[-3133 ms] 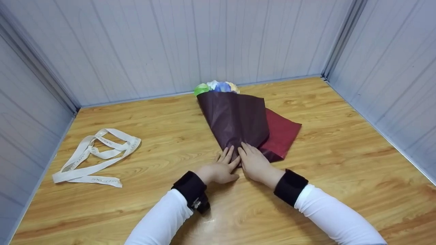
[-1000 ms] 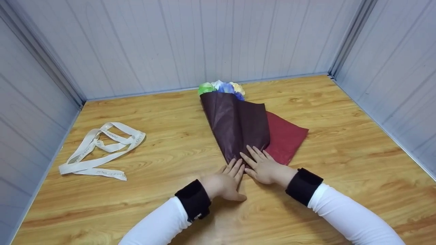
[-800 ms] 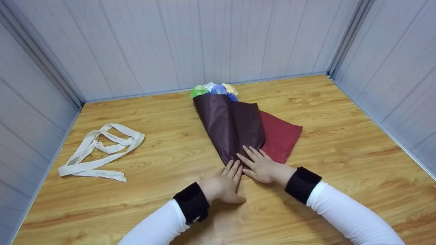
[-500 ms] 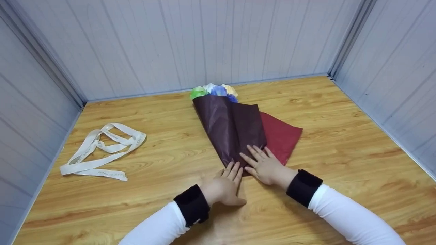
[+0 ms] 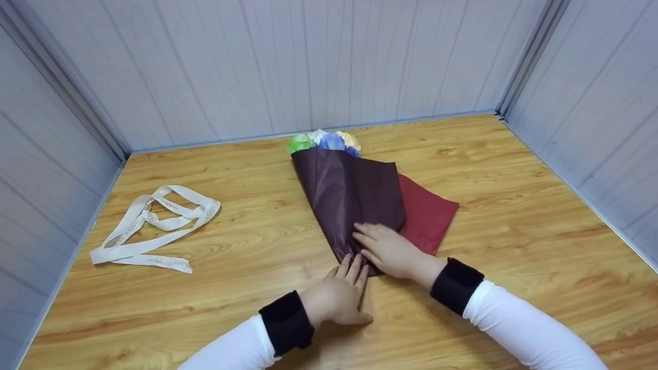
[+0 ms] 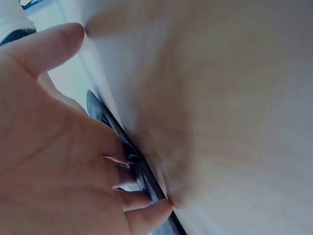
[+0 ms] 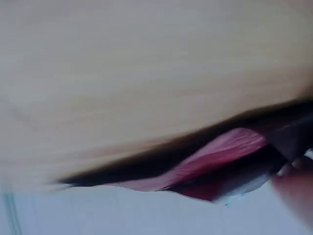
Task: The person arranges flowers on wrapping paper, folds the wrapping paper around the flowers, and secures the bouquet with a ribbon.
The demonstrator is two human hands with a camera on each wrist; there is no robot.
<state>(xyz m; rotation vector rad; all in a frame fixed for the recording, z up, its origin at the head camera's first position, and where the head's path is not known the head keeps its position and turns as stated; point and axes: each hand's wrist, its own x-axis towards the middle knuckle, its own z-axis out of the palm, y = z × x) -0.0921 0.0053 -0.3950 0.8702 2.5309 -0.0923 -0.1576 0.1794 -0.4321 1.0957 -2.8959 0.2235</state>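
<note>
A bouquet lies on the wooden table in the head view, wrapped in dark maroon paper (image 5: 334, 200). Green, white, blue and cream flowers (image 5: 329, 141) show at its far end. A red flap of the wrapping paper (image 5: 429, 213) spreads out on the right. My left hand (image 5: 339, 295) rests its straight fingertips on the narrow near end of the wrap, thumb apart on the table. My right hand (image 5: 390, 252) lies on the dark paper just to the right, fingers extended. The right wrist view is blurred and shows the paper's red inner side (image 7: 220, 152) with only part of the hand.
A loose white ribbon (image 5: 154, 226) with printed lettering lies in loops on the left of the wooden table (image 5: 231, 288). Pale panel walls (image 5: 308, 67) stand behind the table and at both sides.
Both hands and the bouquet have shifted slightly towards the person. My right hand has slid a little left over the paper. Compared with the earliest frame, my left hand's fingers sit nearer the person.
</note>
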